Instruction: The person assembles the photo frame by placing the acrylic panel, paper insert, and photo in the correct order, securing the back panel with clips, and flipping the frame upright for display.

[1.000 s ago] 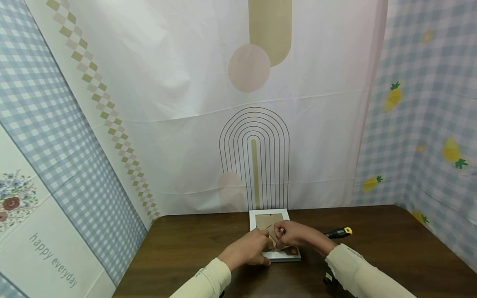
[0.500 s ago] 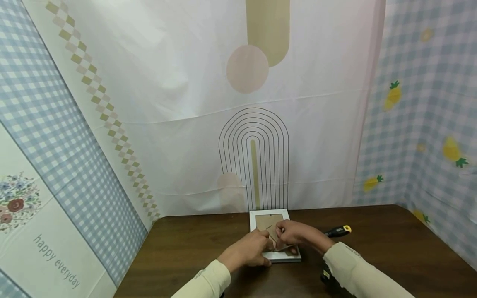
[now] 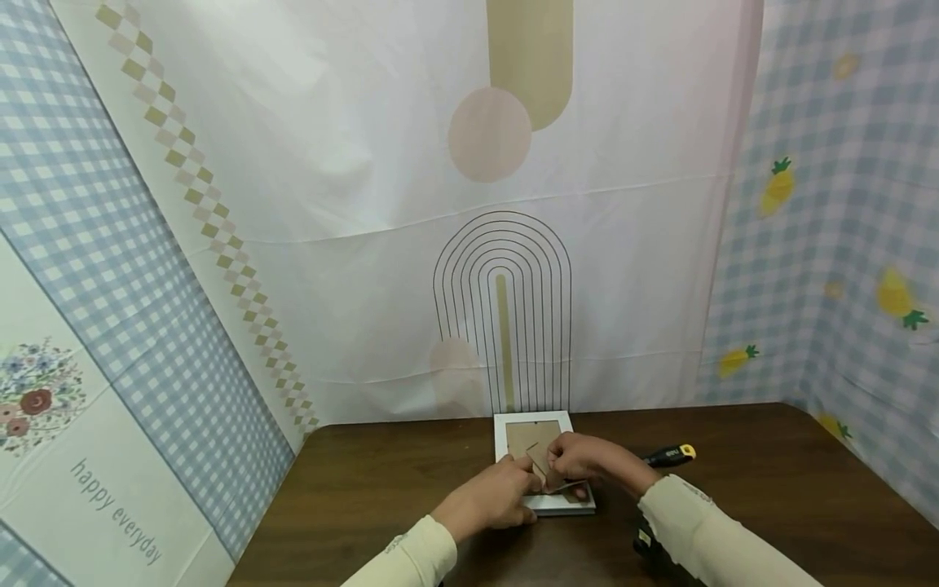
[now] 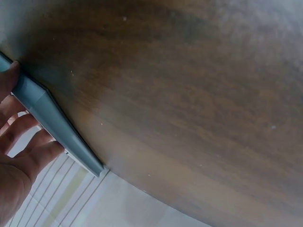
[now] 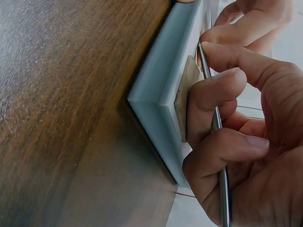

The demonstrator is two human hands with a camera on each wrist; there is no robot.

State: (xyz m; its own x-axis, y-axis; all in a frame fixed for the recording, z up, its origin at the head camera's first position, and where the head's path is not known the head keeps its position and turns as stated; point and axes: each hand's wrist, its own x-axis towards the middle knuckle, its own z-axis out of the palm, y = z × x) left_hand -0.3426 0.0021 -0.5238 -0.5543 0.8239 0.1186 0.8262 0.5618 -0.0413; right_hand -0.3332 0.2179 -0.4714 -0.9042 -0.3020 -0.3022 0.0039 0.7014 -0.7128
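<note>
A white picture frame [image 3: 557, 510] lies back side up on the dark wooden table, its brown backing board [image 3: 524, 436] showing. My left hand [image 3: 490, 495] grips the frame's near left part, thumb on the outer side [image 4: 57, 120] and fingers over the back. Above the back, my right hand [image 3: 583, 458] holds a screwdriver, its black handle with a yellow end [image 3: 669, 456] sticking out to the right. In the right wrist view, the metal shaft [image 5: 218, 123] runs through the curled fingers, its tip near my left fingers. Beside them, a brown board edge [image 5: 184, 101] stands slightly proud of the frame.
The wooden table [image 3: 367, 489] reaches back to a white patterned cloth [image 3: 367, 310]. Blue checked cloths hang at the left [image 3: 132, 212] and right [image 3: 829, 269]. A dark object [image 3: 645, 541], partly hidden, sits under my right sleeve.
Both hands stay at the frame. My right hand has shifted slightly, and more of the brown flap between the hands shows. The screwdriver remains in my right hand.
</note>
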